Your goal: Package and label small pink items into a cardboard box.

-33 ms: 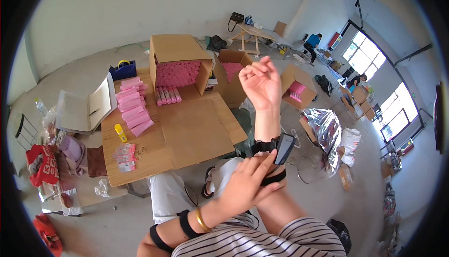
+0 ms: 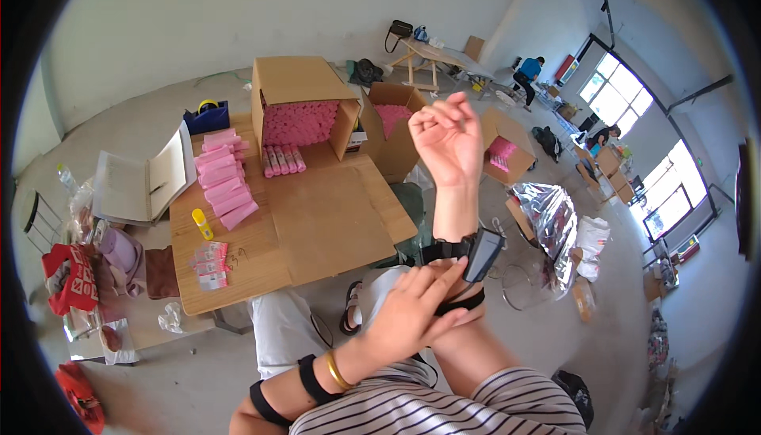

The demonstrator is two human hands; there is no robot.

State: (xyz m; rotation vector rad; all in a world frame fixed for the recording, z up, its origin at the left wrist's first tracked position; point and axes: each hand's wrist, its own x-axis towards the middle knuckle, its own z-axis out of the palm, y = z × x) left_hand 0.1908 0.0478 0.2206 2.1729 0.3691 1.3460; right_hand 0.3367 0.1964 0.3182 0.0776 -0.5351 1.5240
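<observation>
My right hand (image 2: 448,146) is raised with its palm showing. Its fingers curl loosely and hold nothing. Black straps (image 2: 460,303) go round the right forearm, and a dark grey, wedge-shaped device (image 2: 485,256) sits on the forearm's outer side, near the wrist. Across that forearm lies my left hand (image 2: 412,308), fingers stretched out. Its index fingertip touches the device's edge, and its thumb lies by the lower strap. A gold bangle (image 2: 337,372) and two black bands (image 2: 317,379) circle my left forearm.
Ahead on a wooden table (image 2: 238,272) are a cardboard box (image 2: 297,82) of pink tubes, a pile of pink wrappers (image 2: 224,177), a glue stick (image 2: 203,223), small cards (image 2: 211,266) and a tape dispenser (image 2: 206,118). An open binder (image 2: 127,185) lies left. More boxes (image 2: 507,150) and silver foil (image 2: 547,221) stand right.
My right hand and forearm have shifted slightly to the right. The device on the forearm has turned a little, while my left hand stays against it.
</observation>
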